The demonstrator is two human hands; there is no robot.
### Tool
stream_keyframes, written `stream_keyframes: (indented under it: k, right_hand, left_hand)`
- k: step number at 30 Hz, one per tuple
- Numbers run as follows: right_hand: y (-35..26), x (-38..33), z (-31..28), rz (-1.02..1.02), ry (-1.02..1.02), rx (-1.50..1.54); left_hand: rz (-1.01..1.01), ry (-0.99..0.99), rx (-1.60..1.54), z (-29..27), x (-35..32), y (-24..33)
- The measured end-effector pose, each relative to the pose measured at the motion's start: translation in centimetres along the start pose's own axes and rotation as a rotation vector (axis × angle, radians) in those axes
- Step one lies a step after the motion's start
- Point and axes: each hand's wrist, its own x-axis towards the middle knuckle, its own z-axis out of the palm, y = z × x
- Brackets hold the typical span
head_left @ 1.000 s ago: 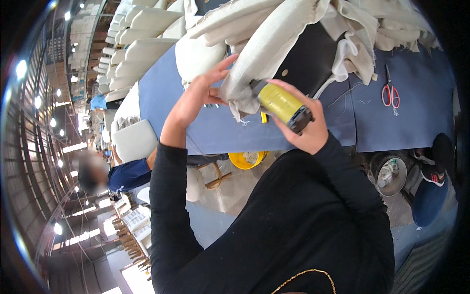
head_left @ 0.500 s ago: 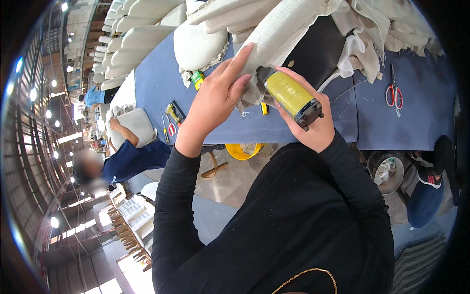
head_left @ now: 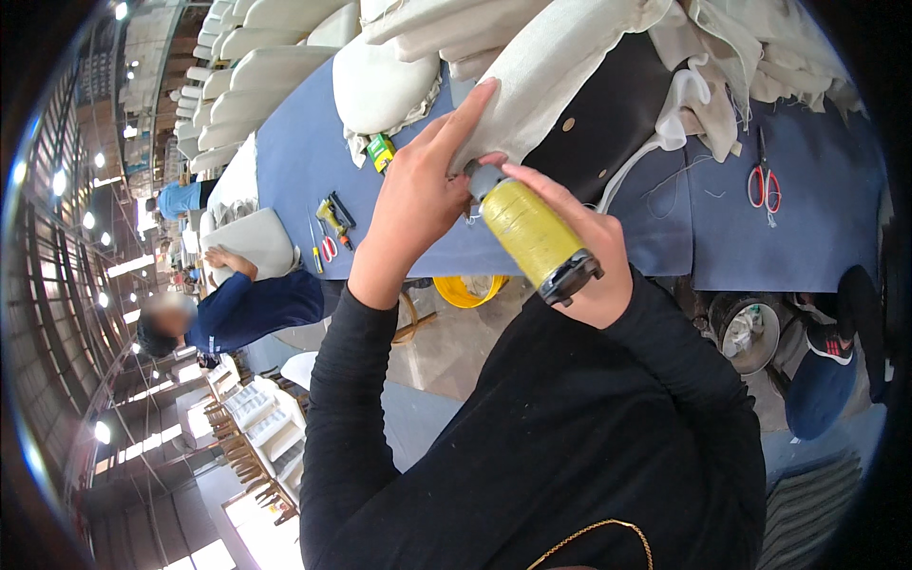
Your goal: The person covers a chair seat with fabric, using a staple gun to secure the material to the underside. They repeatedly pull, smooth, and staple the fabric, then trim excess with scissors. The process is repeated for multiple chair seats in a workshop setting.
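A: What is shown at the left of the bench (head_left: 290, 161)?
B: A smaller staple gun (head_left: 335, 217) is set down near the edge, presumably so that it can be reached.

A: And the left hand (head_left: 418, 190)?
B: Its index finger is extended along the beige fabric (head_left: 556, 71), by which the cloth is probably steadied; the other fingers are largely hidden, so whether the edge is pinched cannot be told.

A: How is the yellow staple gun (head_left: 530, 236) held?
B: Its barrel is gripped by the right hand (head_left: 608, 252), near the bench's front edge, with the nose directed at the left hand.

A: What is seen farther right?
B: The black panel (head_left: 622, 90) is exposed beside the fabric, and red-handled scissors (head_left: 764, 188) are placed well apart from both hands.
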Motion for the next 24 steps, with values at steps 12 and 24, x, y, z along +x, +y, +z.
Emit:
stream_keyframes:
  k: [12, 24]
  right_hand:
    - [0.0, 0.1, 0.9, -0.056, 0.003, -0.057]
    - [-0.1, -0.3, 0.7, -0.087, 0.007, -0.058]
  left_hand:
    - [0.085, 0.086, 0.050, 0.8, -0.2, -0.3]
    - [0.070, 0.080, 0.066, 1.0, -0.8, 0.0]
